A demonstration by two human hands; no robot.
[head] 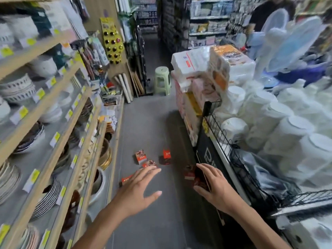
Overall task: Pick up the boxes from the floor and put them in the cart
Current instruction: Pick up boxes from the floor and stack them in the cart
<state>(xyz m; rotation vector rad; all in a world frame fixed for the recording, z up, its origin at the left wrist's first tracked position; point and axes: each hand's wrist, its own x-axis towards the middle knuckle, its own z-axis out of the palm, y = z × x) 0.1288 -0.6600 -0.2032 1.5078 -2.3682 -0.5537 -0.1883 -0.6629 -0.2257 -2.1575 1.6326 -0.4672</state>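
The right hand (213, 184) grips a red-and-brown box (195, 175); the left hand (138, 186) hovers open-fingered over four more boxes (141, 157) scattered on the aisle floor (154, 123). No cart is clearly visible. Reaching down, an arm could knock the stacked plates (48, 196) shelved just beside.

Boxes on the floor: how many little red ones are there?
4 on the floor: one upright, one tilted, one by the left hand's fingertips, one half behind it. More may be hidden.
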